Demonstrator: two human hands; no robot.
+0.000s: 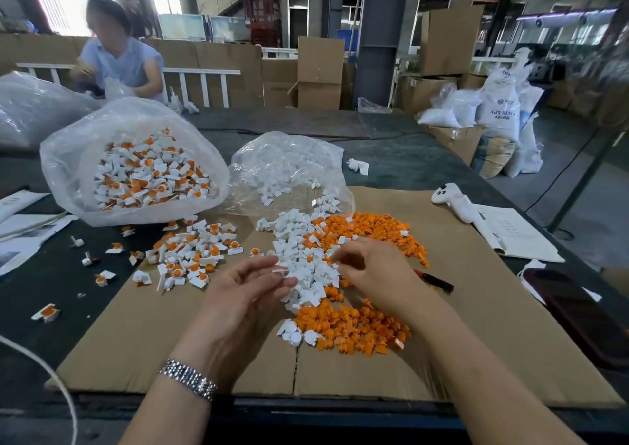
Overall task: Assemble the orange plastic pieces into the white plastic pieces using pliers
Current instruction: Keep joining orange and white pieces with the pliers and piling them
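My left hand (pixel 248 288) pinches a white plastic piece (pixel 279 270) between thumb and fingers, just left of the loose white pieces (pixel 303 247) in the middle of the cardboard. My right hand (pixel 372 267) hovers over the right edge of that pile with its fingers curled and tips drawn together; whether they hold anything is hidden. Orange pieces lie in one heap beyond the right hand (pixel 377 228) and another in front of it (pixel 354 330). The pliers (pixel 437 280), with red and black handles, lie on the cardboard just right of my right hand, untouched.
Assembled white-and-orange pieces (pixel 194 250) are spread left of my hands, and more fill an open clear bag (pixel 143 172). A second clear bag (pixel 286 169) holds white pieces. Papers (pixel 510 233) and a dark phone (pixel 571 308) lie right. Another person (pixel 119 56) sits far left.
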